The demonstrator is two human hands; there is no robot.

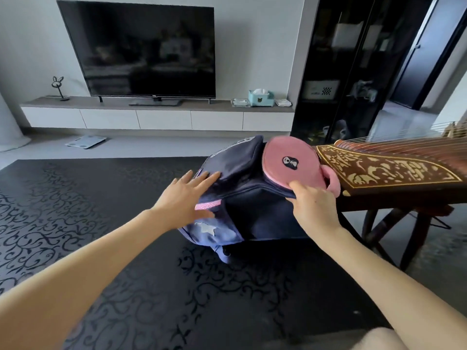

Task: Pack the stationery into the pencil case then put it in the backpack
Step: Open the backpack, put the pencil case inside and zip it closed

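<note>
2 hands on backpack (256,213): left (185,198) flat; right (313,205) gripping.

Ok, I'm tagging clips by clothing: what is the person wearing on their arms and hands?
Nothing that shows. Both forearms are bare up to the frame edge, with no sleeve or cuff in view. The left hand and right hand have no gloves, and no watch, bracelet or ring is visible.
</note>
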